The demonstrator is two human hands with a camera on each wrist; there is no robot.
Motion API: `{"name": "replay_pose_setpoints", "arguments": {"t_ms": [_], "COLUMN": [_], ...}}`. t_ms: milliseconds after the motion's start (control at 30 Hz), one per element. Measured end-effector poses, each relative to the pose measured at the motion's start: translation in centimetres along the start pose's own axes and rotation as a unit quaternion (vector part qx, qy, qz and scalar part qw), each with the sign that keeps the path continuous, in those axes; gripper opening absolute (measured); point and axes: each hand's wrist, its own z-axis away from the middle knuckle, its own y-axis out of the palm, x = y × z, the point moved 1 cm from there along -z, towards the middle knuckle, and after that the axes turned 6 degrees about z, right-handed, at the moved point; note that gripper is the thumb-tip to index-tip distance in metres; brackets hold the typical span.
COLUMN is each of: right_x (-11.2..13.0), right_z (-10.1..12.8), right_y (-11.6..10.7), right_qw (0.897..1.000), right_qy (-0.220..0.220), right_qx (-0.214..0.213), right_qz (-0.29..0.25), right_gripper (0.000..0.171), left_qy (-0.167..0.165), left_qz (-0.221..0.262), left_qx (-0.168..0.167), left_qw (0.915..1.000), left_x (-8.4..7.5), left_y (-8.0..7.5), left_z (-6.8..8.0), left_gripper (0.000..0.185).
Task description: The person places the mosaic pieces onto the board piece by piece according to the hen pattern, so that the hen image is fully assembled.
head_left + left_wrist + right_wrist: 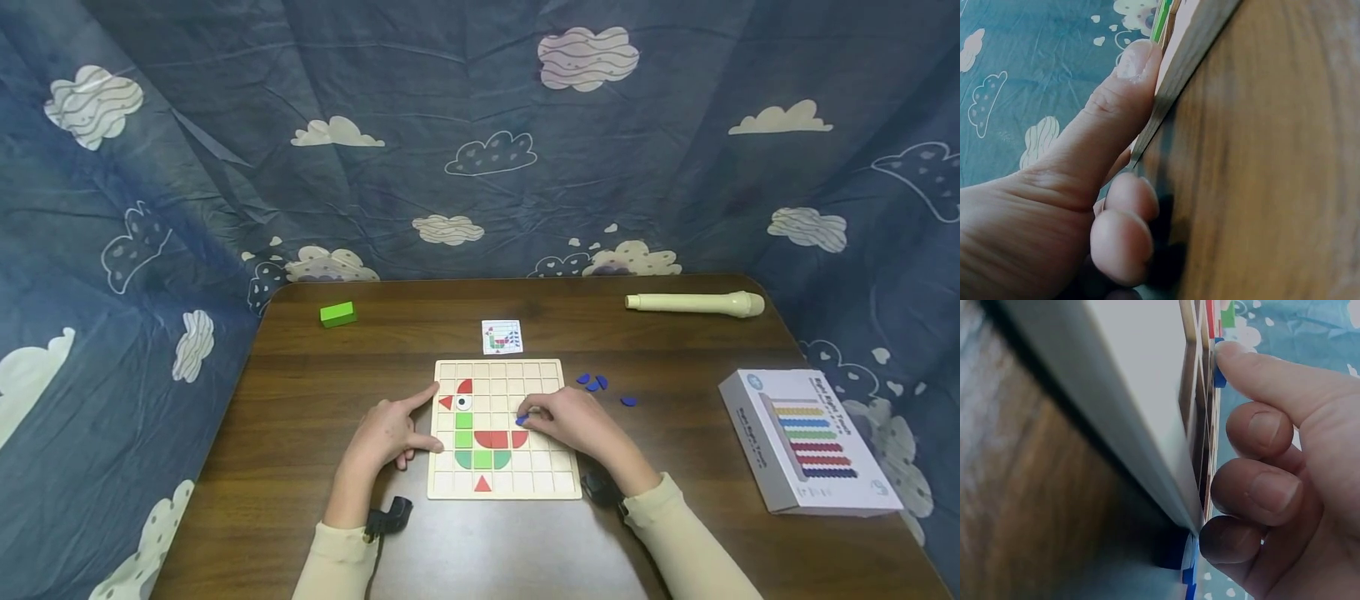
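Note:
A square wooden grid board [546, 482] lies on the table. Coloured tiles on it form a bird-like figure: a white eye tile [464, 402], green squares [464, 421], red pieces [491, 439] and green quarter rounds [463, 459]. My left hand [382, 432] touches the board's left edge with straight index finger and thumb, its other fingers curled underneath. Over the right half of the grid, my right hand [573, 417] pinches a small blue rounded tile [1220, 372] between thumb and index finger, close above the cells right of the red pieces.
Several loose blue tiles [592, 387] lie right of the board. A small pattern card [501, 337] sits behind it. Farther out are a green block [337, 314] at back left, a cream microphone-shaped stick [693, 304] at back right and a white box [813, 446] on the right.

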Motion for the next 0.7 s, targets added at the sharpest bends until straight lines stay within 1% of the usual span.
{"name": "replay_pose_setpoints", "arguments": {"t_ms": [100,267,367,533,700], "right_x": [-0.03,-0.29,-0.24,-0.03,-0.02], "right_z": [-0.05,0.00,-0.03,-0.07,0.01], "right_y": [0.13,0.35,0.37,0.23,0.14], "right_qw": [1.000,1.000,1.000,1.000,1.000], "right_qy": [-0.005,-0.007,-0.008,-0.001,-0.011], "right_qx": [0.005,0.000,0.000,0.012,0.017], "right_qz": [-0.008,-0.018,-0.018,-0.019,-0.015], "right_gripper": [0.010,0.010,0.010,0.011,0.014], "left_qy": [-0.001,0.007,0.004,-0.001,0.004], "left_qz": [-0.001,-0.003,-0.003,0.000,0.000], "left_qx": [0.000,-0.001,0.000,0.001,0.003], "left_qw": [1.0000,1.0000,1.0000,1.0000,1.0000], "left_x": [0.06,0.12,0.11,0.04,-0.07], "left_y": [-0.07,-0.04,-0.02,-0.07,-0.03], "left_z": [0.02,0.02,-0.02,-0.03,0.00], "left_gripper": [0.105,0.104,0.104,0.104,0.106]}}
